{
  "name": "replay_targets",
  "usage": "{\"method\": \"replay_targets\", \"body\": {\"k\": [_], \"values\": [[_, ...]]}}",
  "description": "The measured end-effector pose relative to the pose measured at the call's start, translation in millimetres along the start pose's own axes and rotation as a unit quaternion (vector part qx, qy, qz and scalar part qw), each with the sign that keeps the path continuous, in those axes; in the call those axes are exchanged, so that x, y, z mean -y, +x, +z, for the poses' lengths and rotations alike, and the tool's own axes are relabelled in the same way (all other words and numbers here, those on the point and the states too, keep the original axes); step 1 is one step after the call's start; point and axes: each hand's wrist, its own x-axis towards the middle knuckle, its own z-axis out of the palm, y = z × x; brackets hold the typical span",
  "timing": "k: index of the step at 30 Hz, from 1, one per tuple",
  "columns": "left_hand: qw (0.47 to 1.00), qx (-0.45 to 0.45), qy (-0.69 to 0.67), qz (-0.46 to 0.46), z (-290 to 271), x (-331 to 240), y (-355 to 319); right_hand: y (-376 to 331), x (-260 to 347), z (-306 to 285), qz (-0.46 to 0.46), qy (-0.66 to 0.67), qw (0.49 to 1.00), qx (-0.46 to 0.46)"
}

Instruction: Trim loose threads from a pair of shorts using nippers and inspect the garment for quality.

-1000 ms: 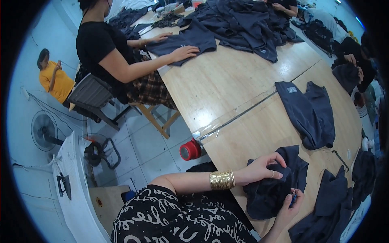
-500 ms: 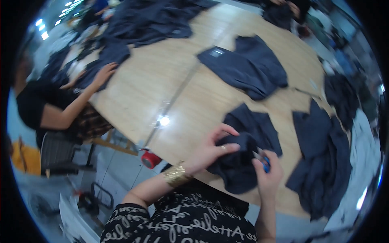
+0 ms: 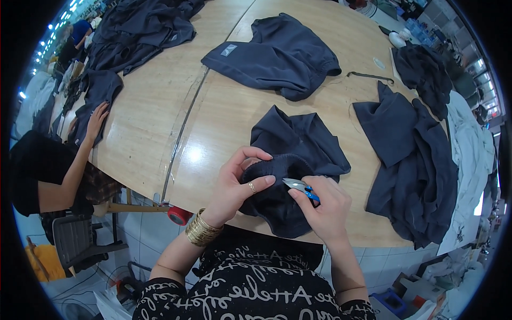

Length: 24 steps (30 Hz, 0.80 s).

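A pair of dark navy shorts (image 3: 298, 136) lies partly on the table in front of me, its gathered waistband opened toward me. My left hand (image 3: 242, 178) is closed on the left edge of that waistband, thumb inside and fingers behind the cloth. In my right hand (image 3: 325, 202) are small thread snips (image 3: 300, 186) with blue handles and metal blades. Their tips point left, close to the inside of the waistband, and I cannot tell whether they touch the cloth. The lower folds of the shorts hang near the table's front edge.
More navy shorts (image 3: 282, 58) lie farther back, with a navy garment pile (image 3: 413, 165) at right and another heap (image 3: 146, 32) at far left. A thin dark hooked strip (image 3: 368, 76) rests near the right pile. A co-worker's hand (image 3: 96, 120) touches cloth at left.
The view has shifted, and the table things sit farther left and higher. My right hand has brought the snips closer to my left hand, and the waistband now opens more toward me.
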Motion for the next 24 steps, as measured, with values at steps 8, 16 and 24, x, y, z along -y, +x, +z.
{"method": "replay_targets", "body": {"k": [8,16,24], "values": [[1.0,0.019,0.007,0.0,-2.1,-2.2,2.0,5.0,0.1,2.3,-0.023,-0.017,1.0,0.008],[1.0,0.018,0.006,-0.001,-3.3,0.5,2.0,6.9,0.6,2.3,-0.03,-0.021,0.999,0.002],[1.0,0.01,-0.02,-0.014,-4.1,2.7,1.4,1.9,-5.6,1.1,0.044,0.081,0.996,0.005]]}}
